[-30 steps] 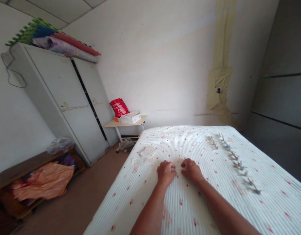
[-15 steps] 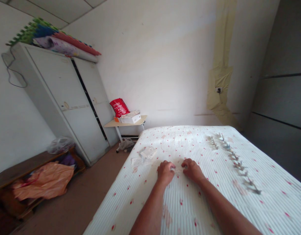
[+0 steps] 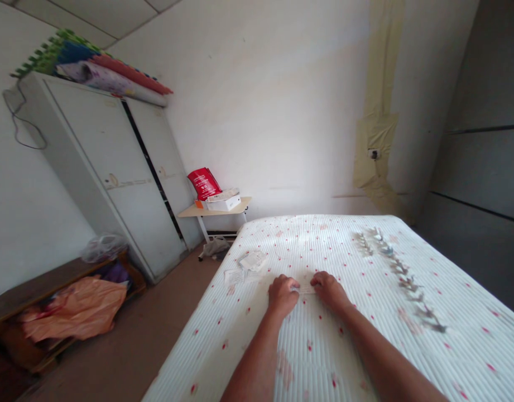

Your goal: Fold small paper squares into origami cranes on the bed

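Note:
A small piece of printed paper (image 3: 306, 290) lies low over the mattress (image 3: 294, 346), between my two hands. My left hand (image 3: 283, 295) is closed with its fingertips pinched on the paper's left end. At the right end, my right hand (image 3: 328, 291) is closed on it too, thumb and fingers curled together. My fingers partly hide the paper, so its folds cannot be made out. Beyond my left hand lies a loose pile of printed paper pieces (image 3: 252, 261). Right of my right hand, small folded paper figures (image 3: 403, 271) stand in a long slanting row, with a shorter row beside it.
A small table (image 3: 190, 211) with a red bag (image 3: 204, 183) and a white box (image 3: 227, 202) stands past the mattress's far left corner. At the left are a grey cabinet (image 3: 106, 167) with rolled mats on top and a low wooden bench (image 3: 34, 285) holding an orange plastic bag (image 3: 81, 307).
Both hands stay in almost the same place on the paper. Only the fingers have shifted very slightly. The papers and folded figures have not moved.

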{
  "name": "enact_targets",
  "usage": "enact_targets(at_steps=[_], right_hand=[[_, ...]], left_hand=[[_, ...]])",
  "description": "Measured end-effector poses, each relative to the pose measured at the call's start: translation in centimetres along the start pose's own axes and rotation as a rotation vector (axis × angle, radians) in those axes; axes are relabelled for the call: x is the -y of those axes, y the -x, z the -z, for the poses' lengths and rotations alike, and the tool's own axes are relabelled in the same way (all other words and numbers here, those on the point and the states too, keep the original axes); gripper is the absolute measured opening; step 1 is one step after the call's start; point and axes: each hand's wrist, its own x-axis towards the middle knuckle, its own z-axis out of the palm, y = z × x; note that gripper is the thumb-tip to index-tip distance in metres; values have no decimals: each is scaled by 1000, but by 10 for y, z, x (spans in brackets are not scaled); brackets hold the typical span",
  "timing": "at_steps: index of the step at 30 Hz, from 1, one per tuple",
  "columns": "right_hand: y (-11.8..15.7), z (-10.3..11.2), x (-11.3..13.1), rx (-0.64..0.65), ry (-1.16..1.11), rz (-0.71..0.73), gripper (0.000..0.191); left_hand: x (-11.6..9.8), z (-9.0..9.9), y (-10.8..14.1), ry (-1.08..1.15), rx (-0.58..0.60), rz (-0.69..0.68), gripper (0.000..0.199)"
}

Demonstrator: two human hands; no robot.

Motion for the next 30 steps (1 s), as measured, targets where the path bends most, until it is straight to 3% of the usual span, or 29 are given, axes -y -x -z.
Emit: enact_targets(at_steps=[6, 30], right_hand=[[10, 0, 13, -85, 103, -22, 15], [0, 1, -4, 24, -15, 23, 32]], left_hand=[[-8, 1, 3, -66, -15, 38, 22], [6, -4, 1, 8, -17, -32, 28]])
